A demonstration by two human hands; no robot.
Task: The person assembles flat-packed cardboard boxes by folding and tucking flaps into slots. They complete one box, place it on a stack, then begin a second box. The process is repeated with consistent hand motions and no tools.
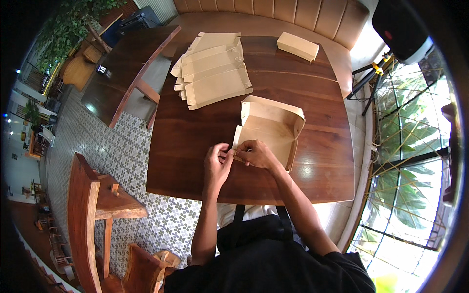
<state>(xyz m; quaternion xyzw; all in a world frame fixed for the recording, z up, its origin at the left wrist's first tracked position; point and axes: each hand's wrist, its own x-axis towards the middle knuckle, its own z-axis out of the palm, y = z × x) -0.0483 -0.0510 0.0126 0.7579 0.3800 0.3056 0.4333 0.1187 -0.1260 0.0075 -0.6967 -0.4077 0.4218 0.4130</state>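
A partly folded brown cardboard box lies on the dark wooden table, with its far and right walls standing up. At its near left corner, my left hand has its fingers curled in against the cardboard edge. Just inside that corner, my right hand pinches the left flap of the box between thumb and fingers. Both sets of fingertips nearly meet there and cover the corner itself. Up the left side of the box, a narrow flap stands tilted.
Several flat cardboard box blanks are stacked at the table's far left. A closed cardboard box sits at the far right. Behind the table runs a brown padded bench. Wooden chairs stand at the left, a window at the right.
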